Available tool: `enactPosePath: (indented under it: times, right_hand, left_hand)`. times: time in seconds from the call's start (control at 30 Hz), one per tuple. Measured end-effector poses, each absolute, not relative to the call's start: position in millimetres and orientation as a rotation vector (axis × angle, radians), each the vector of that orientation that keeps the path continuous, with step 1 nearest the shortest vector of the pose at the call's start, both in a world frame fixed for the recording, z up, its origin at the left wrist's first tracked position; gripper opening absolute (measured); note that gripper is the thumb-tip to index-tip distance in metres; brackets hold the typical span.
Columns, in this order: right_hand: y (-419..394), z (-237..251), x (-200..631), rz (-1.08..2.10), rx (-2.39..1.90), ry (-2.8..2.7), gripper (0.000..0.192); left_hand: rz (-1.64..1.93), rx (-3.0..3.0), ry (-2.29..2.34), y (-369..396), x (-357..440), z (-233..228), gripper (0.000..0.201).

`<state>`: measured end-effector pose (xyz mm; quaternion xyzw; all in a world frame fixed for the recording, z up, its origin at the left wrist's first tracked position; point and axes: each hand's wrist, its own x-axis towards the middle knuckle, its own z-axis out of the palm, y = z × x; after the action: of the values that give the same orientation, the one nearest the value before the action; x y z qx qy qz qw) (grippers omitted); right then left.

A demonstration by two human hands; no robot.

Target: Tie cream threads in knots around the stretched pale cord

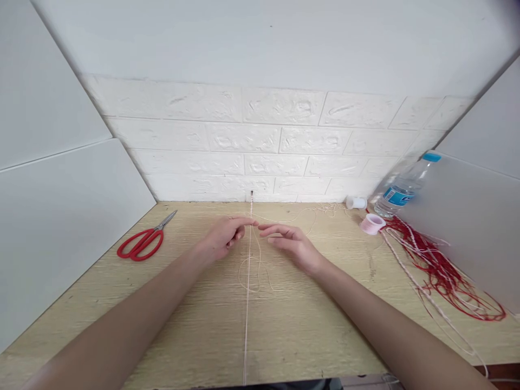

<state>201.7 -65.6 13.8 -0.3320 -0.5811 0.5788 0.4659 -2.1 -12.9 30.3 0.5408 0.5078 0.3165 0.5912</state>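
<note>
A thin white cord (247, 303) runs taut down the middle of the wooden table (122, 303), from a small pin (252, 193) at the wall's base to the near edge. Loose loops of the same cord (254, 271) lie beside it. My left hand (223, 238) sits just left of the cord, its fingertips pinched at the strand. My right hand (290, 246) hovers just right of the cord, fingers stretched toward it and slightly apart, holding nothing that I can see.
Red-handled scissors (144, 241) lie at the left. At the right are a pink tape roll (372, 223), a small white spool (356, 203), a leaning water bottle (402, 187) and a tangle of red and white cords (439, 271). White panels wall both sides.
</note>
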Motion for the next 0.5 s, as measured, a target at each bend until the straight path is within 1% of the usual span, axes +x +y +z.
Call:
enactPosePath:
  times: [0.07,0.17,0.37,0.5]
  right_hand:
    - [-70,14,197,1.419,-0.794,-1.545,0.022]
    - [-73,13,194,1.500,-0.797,-1.558,0.028]
    - [-66,15,204,1.663,-0.682,-1.171,0.017]
    - [-61,23,215,1.683,-0.654,-1.009,0.018]
  left_hand:
    - [0.682,1.286,1.137,-18,1,34,0.038]
    - [0.662,1.294,1.133,-21,2,35,0.041]
    - [0.799,1.246,1.214,-8,-3,24,0.038]
    - [0.910,1.277,1.385,0,-8,18,0.033]
